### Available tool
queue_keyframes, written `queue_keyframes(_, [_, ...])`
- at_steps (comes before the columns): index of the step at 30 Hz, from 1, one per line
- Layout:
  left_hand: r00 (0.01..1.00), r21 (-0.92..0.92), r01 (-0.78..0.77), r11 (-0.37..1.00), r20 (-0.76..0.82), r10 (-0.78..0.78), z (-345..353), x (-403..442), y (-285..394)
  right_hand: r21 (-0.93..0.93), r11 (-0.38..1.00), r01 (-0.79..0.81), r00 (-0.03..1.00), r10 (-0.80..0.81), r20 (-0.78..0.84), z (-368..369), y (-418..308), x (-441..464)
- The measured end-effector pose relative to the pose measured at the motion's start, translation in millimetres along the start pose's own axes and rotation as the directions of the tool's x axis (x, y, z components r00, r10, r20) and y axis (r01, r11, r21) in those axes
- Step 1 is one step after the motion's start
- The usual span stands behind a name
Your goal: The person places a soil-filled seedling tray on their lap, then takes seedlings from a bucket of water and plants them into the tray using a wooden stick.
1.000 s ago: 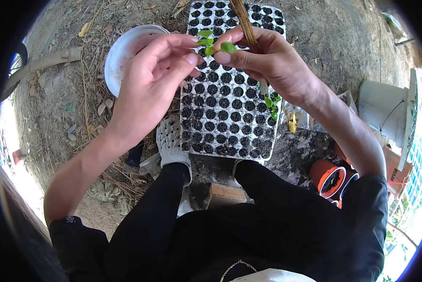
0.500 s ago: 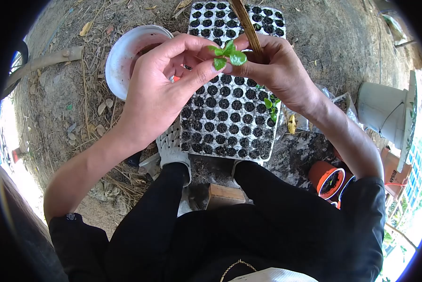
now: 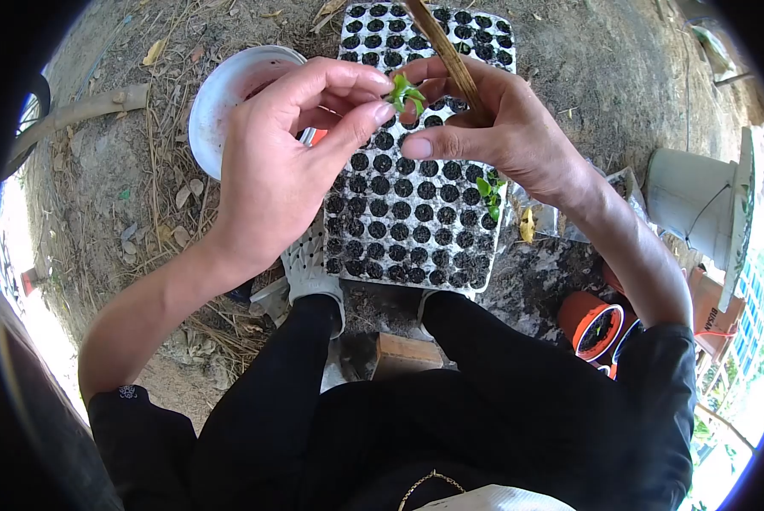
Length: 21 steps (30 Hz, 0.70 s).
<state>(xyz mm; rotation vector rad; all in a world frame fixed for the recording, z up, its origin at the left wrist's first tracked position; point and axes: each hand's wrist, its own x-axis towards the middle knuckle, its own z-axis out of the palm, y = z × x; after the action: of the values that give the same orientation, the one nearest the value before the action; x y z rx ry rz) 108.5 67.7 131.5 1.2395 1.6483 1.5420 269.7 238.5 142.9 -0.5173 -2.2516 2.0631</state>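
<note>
Between thumb and forefinger, my left hand [image 3: 292,153] pinches a small green seedling [image 3: 406,95] above the tray. My right hand [image 3: 505,128] is just beside it, thumb apart from the forefinger, with a brown flat stick [image 3: 443,47] held in the crook of the hand. Beneath both hands lies the white seedling tray [image 3: 414,220], its round cells filled with dark soil. A few green seedlings [image 3: 489,194] rest at the tray's right edge. The seedling's lower end is hidden by the fingers.
A white basin [image 3: 210,111] is left of the tray, partly behind my left hand. Orange pots [image 3: 588,322] stand at the lower right, near a grey bucket [image 3: 693,200]. My feet in light clogs [image 3: 315,271] are at the tray's near edge, with a wooden block [image 3: 406,354] between my legs.
My hands came together around the seedling, then my right thumb moved away from it. The seedling is now in my left fingertips, and its leaves have turned.
</note>
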Motion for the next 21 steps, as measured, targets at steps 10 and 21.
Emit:
queue_keyframes(10, [0.996,0.009,0.008,1.0,0.09,-0.009,4.9,-3.2,11.9,0.073,0.997,0.017,0.998,-0.021,0.058,-1.9,0.8,-3.1])
queue_keyframes(21, [0.995,0.076,-0.041,0.996,0.094,0.034,7.5,-3.1,9.0,-0.065,0.994,-0.084,0.992,0.09,0.093,-7.2,-6.6,-8.1])
